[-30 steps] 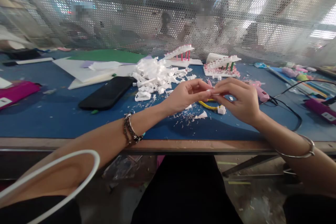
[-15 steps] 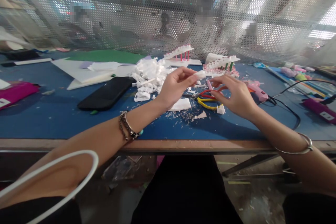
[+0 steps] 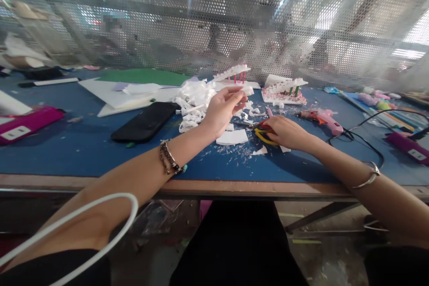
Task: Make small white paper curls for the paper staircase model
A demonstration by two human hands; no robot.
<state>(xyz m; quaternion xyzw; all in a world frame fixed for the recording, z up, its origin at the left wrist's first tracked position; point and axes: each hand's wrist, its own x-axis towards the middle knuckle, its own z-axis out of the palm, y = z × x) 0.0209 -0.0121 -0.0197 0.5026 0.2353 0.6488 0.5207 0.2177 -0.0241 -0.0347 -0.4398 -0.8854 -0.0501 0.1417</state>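
- Pinching a small white scrap (image 3: 248, 90) between thumb and fingertips, the left hand (image 3: 221, 109) is raised above the worktop (image 3: 67, 152); the scrap's outline merges with the white bits behind it.
- The right hand (image 3: 284, 132) lies curled over a yellow-and-red-handled tool (image 3: 262, 133) on the worktop. It covers most of the handles, so I cannot tell whether it grips or merely rests, nor whether the tool is scissors or pliers.
- A flat white piece (image 3: 232, 137) lies just beside the tool, below the left hand.
- A heap of white shavings (image 3: 194, 98) is partly hidden behind the left hand.
- The pink glue gun (image 3: 323, 117) lies near the right hand.
- Figures behind the perforated screen (image 3: 167, 31) are too blurred to make out.
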